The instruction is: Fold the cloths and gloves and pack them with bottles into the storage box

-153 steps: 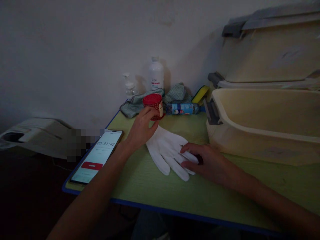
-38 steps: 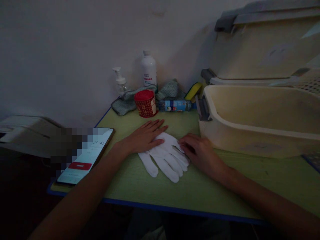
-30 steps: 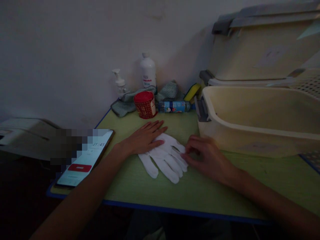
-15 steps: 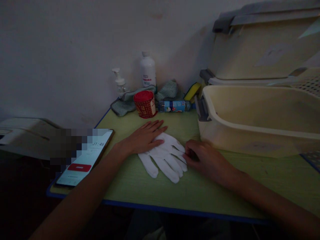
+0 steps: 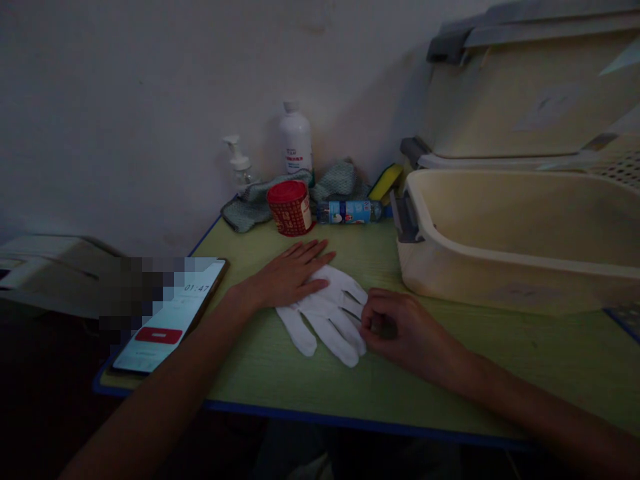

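Note:
White cloth gloves (image 5: 325,312) lie flat on the green table, apparently one over another, with the fingers fanned toward the right and the near edge. My left hand (image 5: 293,270) rests flat across the cuff end, fingers stretched out and slightly spread. At the other end, my right hand (image 5: 395,323) is closed in a pinch on the tip of a glove finger. Its thumb and forefinger cover that fingertip.
A phone (image 5: 170,320) lies at the left. Behind the gloves are a red roll (image 5: 291,208), a small labelled bottle (image 5: 350,212), grey cloths (image 5: 340,180), a yellow sponge (image 5: 386,183), a pump bottle (image 5: 240,163) and a white bottle (image 5: 296,140). An open cream bin (image 5: 480,277) stands right.
My right hand has shifted slightly left and down along the glove's fingertips, still pinching. My left hand and the gloves' cuff end have stayed in place.

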### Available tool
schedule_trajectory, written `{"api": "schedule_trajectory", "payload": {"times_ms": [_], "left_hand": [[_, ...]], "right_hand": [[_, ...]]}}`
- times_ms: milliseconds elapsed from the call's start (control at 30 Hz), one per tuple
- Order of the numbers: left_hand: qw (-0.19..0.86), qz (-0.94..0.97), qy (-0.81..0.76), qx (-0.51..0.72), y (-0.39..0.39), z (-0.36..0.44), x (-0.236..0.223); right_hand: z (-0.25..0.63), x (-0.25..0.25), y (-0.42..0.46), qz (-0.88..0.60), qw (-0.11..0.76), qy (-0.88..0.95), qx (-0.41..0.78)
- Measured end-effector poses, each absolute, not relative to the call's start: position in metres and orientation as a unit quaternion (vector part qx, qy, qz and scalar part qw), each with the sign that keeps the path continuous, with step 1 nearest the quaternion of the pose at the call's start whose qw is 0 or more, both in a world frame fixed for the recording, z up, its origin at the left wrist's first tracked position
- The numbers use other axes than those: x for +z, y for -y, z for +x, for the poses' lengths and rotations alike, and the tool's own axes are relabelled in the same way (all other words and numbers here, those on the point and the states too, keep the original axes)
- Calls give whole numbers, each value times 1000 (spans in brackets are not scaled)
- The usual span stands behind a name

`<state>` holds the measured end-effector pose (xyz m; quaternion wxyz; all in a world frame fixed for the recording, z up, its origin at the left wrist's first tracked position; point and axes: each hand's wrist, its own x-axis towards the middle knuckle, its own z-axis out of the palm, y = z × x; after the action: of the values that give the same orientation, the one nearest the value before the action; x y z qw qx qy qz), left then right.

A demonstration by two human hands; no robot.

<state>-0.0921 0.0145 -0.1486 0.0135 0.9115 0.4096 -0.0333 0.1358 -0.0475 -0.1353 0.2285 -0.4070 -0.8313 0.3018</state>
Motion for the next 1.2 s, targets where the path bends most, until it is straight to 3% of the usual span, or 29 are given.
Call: {"api": "schedule_trajectory", "payload": {"times_ms": [200,433,733,967,1200], "left_hand": [[13,910,-413,-29,-14,-91,-148],[21,911,-412,-26,-15,-93,-150],[16,910,-413,-31,-14,-92,-149],[14,909,-416,-35,-13,-91,-147],[4,912,-409,-18,-15,-93,-152]], "right_hand": [[134,-137,50,-410,185,843,296],[133,-132,50,-439,230,804,328],[136,-133,46,-462,141,849,213],[143,-141,43,-359,257,893,82],[147,-143,42,-329,116,937,29]]}}
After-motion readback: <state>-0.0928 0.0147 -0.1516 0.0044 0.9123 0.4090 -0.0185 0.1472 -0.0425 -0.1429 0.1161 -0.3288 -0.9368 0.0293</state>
